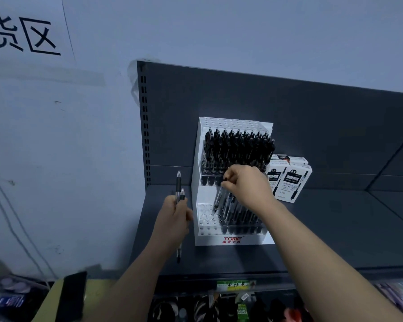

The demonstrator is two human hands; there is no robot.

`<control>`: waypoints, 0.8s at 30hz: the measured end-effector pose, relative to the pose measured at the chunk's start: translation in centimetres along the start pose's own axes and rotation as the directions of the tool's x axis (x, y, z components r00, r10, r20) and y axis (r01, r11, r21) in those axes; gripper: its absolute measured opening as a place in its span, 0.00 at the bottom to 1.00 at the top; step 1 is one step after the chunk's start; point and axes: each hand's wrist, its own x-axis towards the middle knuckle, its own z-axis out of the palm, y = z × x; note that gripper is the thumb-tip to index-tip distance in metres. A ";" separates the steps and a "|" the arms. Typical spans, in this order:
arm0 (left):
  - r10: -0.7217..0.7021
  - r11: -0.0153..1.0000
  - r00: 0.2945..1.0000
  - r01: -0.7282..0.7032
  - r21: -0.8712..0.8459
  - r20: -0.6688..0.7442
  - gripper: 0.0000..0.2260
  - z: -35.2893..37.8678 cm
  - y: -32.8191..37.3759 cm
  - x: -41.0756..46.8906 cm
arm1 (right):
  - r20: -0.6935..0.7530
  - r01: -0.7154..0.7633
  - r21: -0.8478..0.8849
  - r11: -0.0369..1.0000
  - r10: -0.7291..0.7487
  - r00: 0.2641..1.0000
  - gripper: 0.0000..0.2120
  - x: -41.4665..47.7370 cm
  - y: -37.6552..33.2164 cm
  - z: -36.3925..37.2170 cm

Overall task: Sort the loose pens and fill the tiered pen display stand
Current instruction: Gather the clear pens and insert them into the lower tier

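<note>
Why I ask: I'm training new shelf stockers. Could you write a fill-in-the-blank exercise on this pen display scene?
1. The right hand pinches a pen over the ___ tier of the display stand.
2. The stand's front bears the red brand name ___.
3. The white pen boxes sit on the stand's ___ side.
4. The left hand grips ___ spare pens.
Missing words: lower; TOME; right; two.

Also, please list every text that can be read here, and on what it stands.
"TOME", red, on the stand front; the small line below it is blurred.
"货区" on the wall sign; the first character is cut by the edge.
"0.5" on the boxes; their other print is too small.
Shelf label: unreadable.
</note>
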 end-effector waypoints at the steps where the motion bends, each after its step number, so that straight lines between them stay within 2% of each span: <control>1: -0.004 1.000 1.000 0.004 -0.007 0.003 0.04 -0.1 0.0 0.0 | 0.007 0.000 -0.015 1.000 0.000 1.000 0.05 0.0 0.0 0.1; 7: 0.124 0.991 0.992 -0.126 0.049 0.033 0.08 -0.1 0.3 -0.1 | 0.002 0.031 -0.075 0.997 -0.030 1.000 0.08 0.6 -0.7 0.4; 10: 0.112 0.994 0.991 -0.110 -0.026 0.075 0.07 0.0 0.5 0.0 | -0.003 0.054 -0.122 0.991 -0.054 0.999 0.10 0.7 -0.5 0.6; 14: 0.089 0.993 0.995 -0.093 0.068 0.054 0.08 0.1 0.3 0.2 | 0.003 0.081 -0.146 0.986 -0.081 0.997 0.10 0.6 -0.3 0.7; 17: 0.095 0.994 0.993 -0.098 0.052 0.068 0.09 0.1 0.4 0.1 | -0.061 0.101 -0.129 0.987 -0.109 0.992 0.12 0.0 -0.3 0.1; 20: 0.158 0.987 0.981 -0.160 0.009 0.113 0.08 0.3 1.3 -0.3 | -0.088 0.147 0.121 0.982 -0.137 0.987 0.11 -1.0 -0.9 -0.8; 22: 0.195 0.980 0.968 -0.198 0.007 0.158 0.09 0.6 1.7 -0.4 | -0.004 0.137 0.339 0.931 -0.145 0.989 0.08 -1.5 -1.6 -1.3; 24: 0.208 0.976 0.956 -0.215 0.013 0.209 0.09 1.0 2.0 -0.6 | 0.091 0.074 0.479 0.875 -0.133 0.987 0.04 -1.7 -2.0 -1.7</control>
